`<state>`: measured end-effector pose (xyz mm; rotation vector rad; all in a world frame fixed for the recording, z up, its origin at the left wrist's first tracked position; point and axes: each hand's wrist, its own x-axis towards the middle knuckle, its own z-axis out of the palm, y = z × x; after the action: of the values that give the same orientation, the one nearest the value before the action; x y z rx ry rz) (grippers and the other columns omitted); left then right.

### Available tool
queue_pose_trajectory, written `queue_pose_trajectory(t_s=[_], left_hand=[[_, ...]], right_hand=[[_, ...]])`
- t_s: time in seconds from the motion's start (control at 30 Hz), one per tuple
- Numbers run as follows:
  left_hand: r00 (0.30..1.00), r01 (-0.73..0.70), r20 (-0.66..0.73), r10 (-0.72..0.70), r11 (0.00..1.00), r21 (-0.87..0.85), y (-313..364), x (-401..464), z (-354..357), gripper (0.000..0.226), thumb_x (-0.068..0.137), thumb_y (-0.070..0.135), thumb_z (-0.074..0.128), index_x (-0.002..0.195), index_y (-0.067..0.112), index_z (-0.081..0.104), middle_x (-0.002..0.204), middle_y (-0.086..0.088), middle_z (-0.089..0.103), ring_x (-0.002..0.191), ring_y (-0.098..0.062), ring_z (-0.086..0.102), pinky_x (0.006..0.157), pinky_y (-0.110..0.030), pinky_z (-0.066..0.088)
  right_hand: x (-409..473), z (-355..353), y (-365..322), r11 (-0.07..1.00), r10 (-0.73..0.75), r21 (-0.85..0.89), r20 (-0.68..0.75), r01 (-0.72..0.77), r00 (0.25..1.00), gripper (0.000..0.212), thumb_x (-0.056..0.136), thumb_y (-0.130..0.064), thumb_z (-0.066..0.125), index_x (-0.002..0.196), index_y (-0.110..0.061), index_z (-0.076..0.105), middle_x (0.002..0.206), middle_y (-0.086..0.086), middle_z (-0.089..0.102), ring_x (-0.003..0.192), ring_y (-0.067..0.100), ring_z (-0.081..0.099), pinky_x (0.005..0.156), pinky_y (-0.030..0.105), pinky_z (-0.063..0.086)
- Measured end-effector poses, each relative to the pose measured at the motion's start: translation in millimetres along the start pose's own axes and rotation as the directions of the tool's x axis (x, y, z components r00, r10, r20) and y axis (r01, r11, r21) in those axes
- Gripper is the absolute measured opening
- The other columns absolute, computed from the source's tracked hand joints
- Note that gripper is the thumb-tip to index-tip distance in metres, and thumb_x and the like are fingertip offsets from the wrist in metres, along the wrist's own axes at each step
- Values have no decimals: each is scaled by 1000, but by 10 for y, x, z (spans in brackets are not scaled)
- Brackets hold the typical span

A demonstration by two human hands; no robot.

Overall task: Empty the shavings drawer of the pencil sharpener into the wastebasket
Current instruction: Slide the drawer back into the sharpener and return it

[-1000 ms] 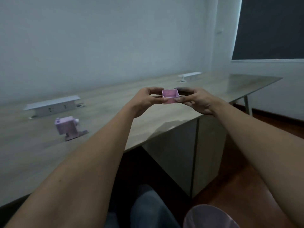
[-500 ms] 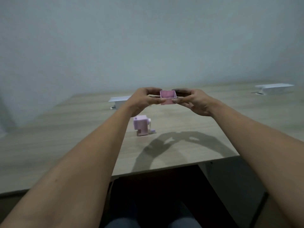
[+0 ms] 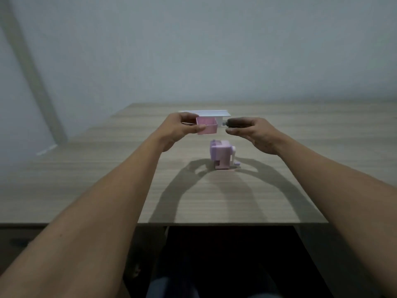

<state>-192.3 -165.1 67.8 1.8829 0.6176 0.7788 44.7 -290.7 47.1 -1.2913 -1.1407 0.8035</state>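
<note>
I note the left hand [image 3: 182, 127] pinching the pink drawer [image 3: 207, 125]; right hand [image 3: 251, 130] beside it, fingers parted, empty; sharpener [image 3: 222, 155] below both.

1. The right hand [image 3: 255, 134] has let go of the drawer [image 3: 207, 125]; a second ago both hands pinched it, and now the right one hangs just beside it with its fingers [image 3: 236, 122] spread apart.
2. The left hand [image 3: 182, 127] alone carries the drawer, thumb over its near wall.
3. The view has swung left: the sharpener [image 3: 223, 154], earlier off to the left on the surface [image 3: 86, 179], now stands straight ahead, below the hands.
4. The wastebasket, the floor and the dark window seen a second ago have left the view.
5. The socket box [image 3: 214, 114] now sits directly behind the drawer.
</note>
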Motion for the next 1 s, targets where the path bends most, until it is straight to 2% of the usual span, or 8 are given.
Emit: queue_pose_trajectory(t_s=[0.13,0.23,0.3,0.4,0.53,0.7,0.9,1.0], left_hand=[[999,37,-15,-37,999,-14,-288,-67,-178,45,84,9,80,128,3,69,120,-14,75,99,-13,69,97,-25,50],[997,77,-12,-77,997,-20,-509,-137,-232,46,85,8,79,129,2,68,114,-9,75,92,-6,70,92,-22,48],[993,116,-6,-116,993,-14,-636,-178,-231,48,85,9,79,131,1,66,114,-9,75,95,-9,71,91,-21,50],[986,159,46,-159,987,1,-771,-224,-166,53,84,13,80,133,1,65,122,-12,74,112,-19,69,102,-27,51],[980,172,99,-172,985,0,-820,-230,-29,49,85,13,80,130,3,67,121,-12,75,102,-15,71,88,-18,56],[979,174,110,-171,985,-13,-845,-186,84,43,86,10,78,128,1,68,116,-13,75,97,-17,69,81,-19,55],[971,221,111,-213,973,-68,-930,-169,141,31,84,11,80,114,12,74,118,-18,75,98,-22,65,95,-38,49],[970,220,128,-207,970,-99,-952,-146,202,34,84,11,81,117,9,74,108,-12,79,93,-17,69,89,-32,53]], right_hand=[[-1,-49,168,995,49,-94,26,-46,998,61,75,-9,86,132,-2,65,131,7,70,125,15,63,116,34,38],[-18,-44,245,985,76,-157,54,-66,996,62,76,-13,87,134,-4,65,132,4,70,121,7,64,104,23,44],[-31,-32,285,983,85,-171,66,-72,994,61,79,-12,85,135,-5,64,132,4,70,120,5,64,96,18,45],[-45,-29,349,984,89,-158,70,-77,994,60,81,-7,82,137,-3,62,129,6,71,119,9,65,101,22,48],[-73,-12,403,984,80,-166,75,-67,994,58,82,-2,80,137,-3,60,126,4,71,108,1,68,83,11,54],[-78,-47,450,987,62,-154,59,-52,996,54,84,-1,78,135,-4,63,124,8,73,106,8,71,82,12,54],[-66,-63,486,990,62,-134,63,-53,996,52,83,-1,78,133,-5,63,124,8,73,109,11,70,86,15,55],[-63,-51,468,989,67,-136,70,-57,995,53,82,-2,80,132,-7,64,125,7,73,111,8,70,86,13,54]])
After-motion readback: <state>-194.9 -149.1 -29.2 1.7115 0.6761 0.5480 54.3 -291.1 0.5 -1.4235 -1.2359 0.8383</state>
